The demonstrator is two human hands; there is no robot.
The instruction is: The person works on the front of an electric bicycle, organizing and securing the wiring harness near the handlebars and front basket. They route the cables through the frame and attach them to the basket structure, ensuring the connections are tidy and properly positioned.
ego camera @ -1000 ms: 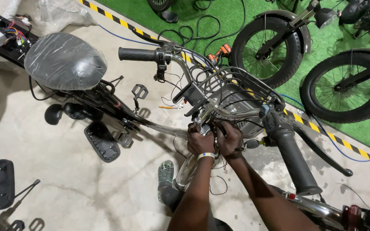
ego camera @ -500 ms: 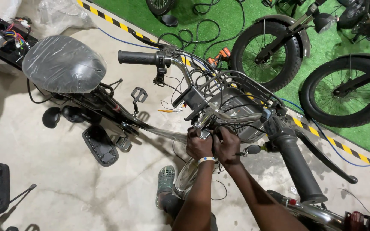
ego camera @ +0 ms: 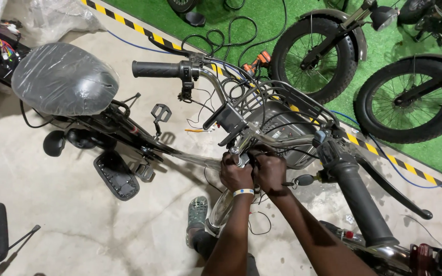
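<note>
Two fat-tyred bike wheels [ego camera: 317,51] [ego camera: 410,99] are standing on the green turf [ego camera: 262,13] at the top, with black cables [ego camera: 221,33] coiling nearby. A yellow-and-black striped tape line [ego camera: 384,156] is running between turf and concrete floor [ego camera: 52,230]. A plastic-wrapped saddle [ego camera: 65,79] is sitting at upper left — a black footplate [ego camera: 116,175] is lying below it.

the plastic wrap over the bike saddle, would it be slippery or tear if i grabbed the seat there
Probably slippery: the clear wrap looks glossy and lies wrinkled and loose over the saddle, so it may slide under a palm. Likely floppy and easy to tear, since it looks like thin film. The saddle beneath seems broad and padded, so it should feel firm. Both hands are at the handlebar stem, not there.
</note>
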